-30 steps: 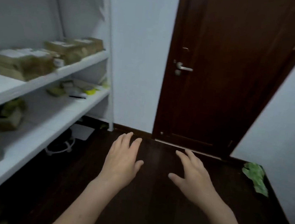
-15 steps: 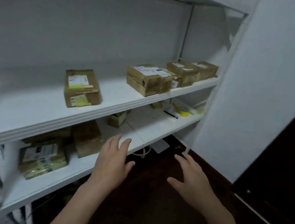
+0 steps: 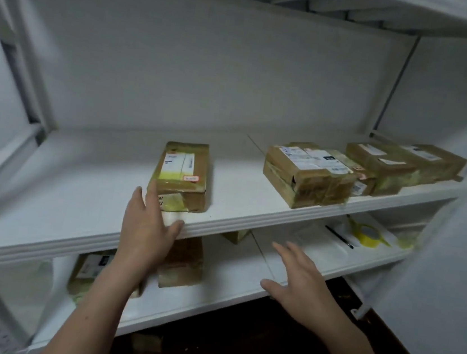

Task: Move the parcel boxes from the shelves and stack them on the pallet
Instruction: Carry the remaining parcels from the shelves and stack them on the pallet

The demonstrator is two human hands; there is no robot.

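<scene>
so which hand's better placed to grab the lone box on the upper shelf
Left: the left hand is at the near corner of the box; the right hand hovers lower, by the lower shelf.

Brown taped parcel boxes [image 3: 182, 174] with white labels lie flat on the white shelves [image 3: 220, 222].

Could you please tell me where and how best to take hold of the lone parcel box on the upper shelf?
Probably by its two long sides, coming from the front. The parcel box lies flat with a short end toward the edge of the shelf, which is bare on either side; the left hand is at its near left corner.
</scene>
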